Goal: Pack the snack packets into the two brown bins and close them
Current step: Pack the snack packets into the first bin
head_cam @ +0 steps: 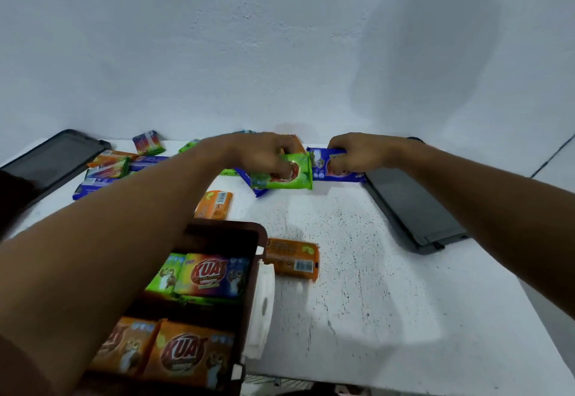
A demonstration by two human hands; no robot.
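At the far edge of the desk [357, 271], the left hand [261, 153] grips a green packet [298, 174] and the right hand [361, 153] apparently pinches a blue packet [342, 174], well beyond the open brown bin [230, 227].

A white table [357, 271], speckled with dark flecks, stood against a pale, rough-textured wall [217, 38]. A soft grey shadow [435, 53] lay on the wall's right side.
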